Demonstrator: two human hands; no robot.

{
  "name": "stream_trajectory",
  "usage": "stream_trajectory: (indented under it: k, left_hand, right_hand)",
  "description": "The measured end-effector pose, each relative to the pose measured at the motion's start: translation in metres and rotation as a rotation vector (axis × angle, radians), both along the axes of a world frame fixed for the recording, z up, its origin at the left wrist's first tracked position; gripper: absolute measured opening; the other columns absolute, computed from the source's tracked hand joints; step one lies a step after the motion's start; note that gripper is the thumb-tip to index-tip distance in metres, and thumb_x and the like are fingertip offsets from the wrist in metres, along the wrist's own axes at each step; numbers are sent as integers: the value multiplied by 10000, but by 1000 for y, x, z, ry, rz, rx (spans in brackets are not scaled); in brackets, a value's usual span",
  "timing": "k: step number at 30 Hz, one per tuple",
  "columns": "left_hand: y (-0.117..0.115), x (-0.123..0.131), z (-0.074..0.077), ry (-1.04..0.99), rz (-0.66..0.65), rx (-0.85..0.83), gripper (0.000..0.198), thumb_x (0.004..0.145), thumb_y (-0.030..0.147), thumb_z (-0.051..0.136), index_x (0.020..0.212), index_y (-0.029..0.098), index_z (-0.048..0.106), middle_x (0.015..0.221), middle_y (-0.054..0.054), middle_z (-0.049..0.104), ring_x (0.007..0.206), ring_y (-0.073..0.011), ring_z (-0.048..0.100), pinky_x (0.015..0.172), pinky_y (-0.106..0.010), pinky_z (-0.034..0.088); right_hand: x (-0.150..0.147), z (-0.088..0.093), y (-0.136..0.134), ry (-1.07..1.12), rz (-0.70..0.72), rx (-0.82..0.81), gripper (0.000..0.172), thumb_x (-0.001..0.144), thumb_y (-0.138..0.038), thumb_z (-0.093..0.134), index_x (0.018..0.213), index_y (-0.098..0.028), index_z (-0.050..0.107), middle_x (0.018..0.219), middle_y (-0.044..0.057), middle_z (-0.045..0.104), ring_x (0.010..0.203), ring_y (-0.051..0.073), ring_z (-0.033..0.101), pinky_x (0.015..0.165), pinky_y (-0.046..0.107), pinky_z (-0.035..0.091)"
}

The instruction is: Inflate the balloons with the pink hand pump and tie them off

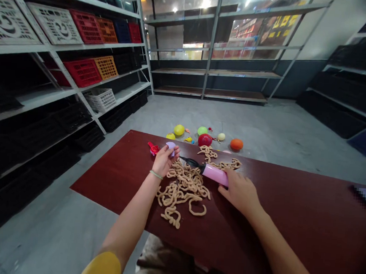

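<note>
With the right hand [240,193] gripping the pump [215,174], seat the balloon [171,145] (pinched by the left hand [163,161]) squarely over its nozzle [190,161].

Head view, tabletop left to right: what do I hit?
Red plastic piece → left hand, pinching a lilac piece → pink pump → right hand, gripping the pump's end. The tan balloon pile overlaps these, so it is left out.
</note>
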State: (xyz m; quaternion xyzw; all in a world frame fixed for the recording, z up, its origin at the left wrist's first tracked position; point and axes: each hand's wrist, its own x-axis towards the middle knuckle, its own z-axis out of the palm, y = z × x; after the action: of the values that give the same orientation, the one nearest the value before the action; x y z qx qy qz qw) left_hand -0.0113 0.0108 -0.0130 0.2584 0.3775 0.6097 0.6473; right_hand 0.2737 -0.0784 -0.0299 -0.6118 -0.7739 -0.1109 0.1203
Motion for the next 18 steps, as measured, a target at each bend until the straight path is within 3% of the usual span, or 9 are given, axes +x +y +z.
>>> stream_trajectory:
  k: [6, 9, 18]
  left_hand:
    - [1, 3, 2, -123, 108, 73, 213, 860, 31, 564, 1010, 181, 541, 1271, -85, 641, 1155, -154, 632, 939, -274, 532]
    - [-2, 8, 1, -138, 124, 87, 193, 895, 77, 554, 1026, 209, 499, 1319, -75, 618, 1186, -169, 624, 960, -304, 534]
    - [-3, 18, -2, -50, 239, 128, 206, 936, 175, 563, 1070, 259, 432, 1345, -56, 604, 1213, -171, 613, 978, -322, 530]
  right_hand:
    - [-6, 2, -5, 88, 31, 40, 581, 836, -364, 551, 1393, -231, 454, 1172, 81, 664, 950, 239, 642, 701, 312, 457]
    - [-13, 2, -8, 43, 84, 40, 614, 877, -402, 535, 1470, -318, 400, 1105, 46, 678, 915, 221, 648, 633, 282, 439]
    - [-19, 3, -11, 11, 101, 53, 595, 886, -416, 529, 1467, -324, 439, 998, 40, 683, 860, 204, 643, 590, 274, 418]
